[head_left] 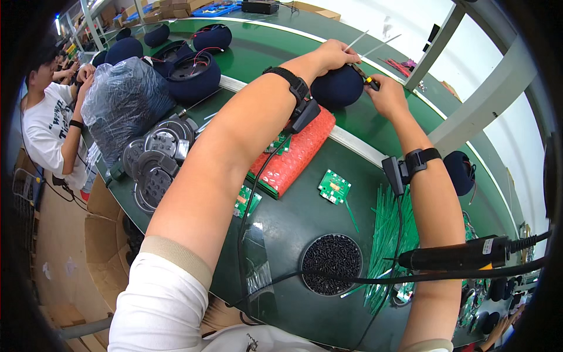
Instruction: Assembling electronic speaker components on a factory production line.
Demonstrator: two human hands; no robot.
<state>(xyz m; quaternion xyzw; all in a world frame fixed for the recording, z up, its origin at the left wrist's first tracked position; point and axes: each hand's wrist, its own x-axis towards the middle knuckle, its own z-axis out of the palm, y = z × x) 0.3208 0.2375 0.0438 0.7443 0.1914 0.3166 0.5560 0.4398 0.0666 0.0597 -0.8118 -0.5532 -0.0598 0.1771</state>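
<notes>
My left hand (335,54) rests on top of a round dark blue fabric-covered speaker shell (337,88) at the far side of the green bench and holds it. At the shell's right edge, my right hand (384,94) pinches a small black and yellow part (369,81). Two thin white strips stick up past my left fingers. Both wrists carry black straps with small black boxes and cables. Under the shell lies a red bubble-wrap pad (296,155).
A green circuit board (333,188) lies mid-bench, with a round dish of black screws (331,273) and a pile of green cable ties (387,234) nearer. A black electric screwdriver (457,253) hangs at right. More blue shells, grey round plates (153,164) and a plastic bag (123,100) sit at left, beside another person (50,126).
</notes>
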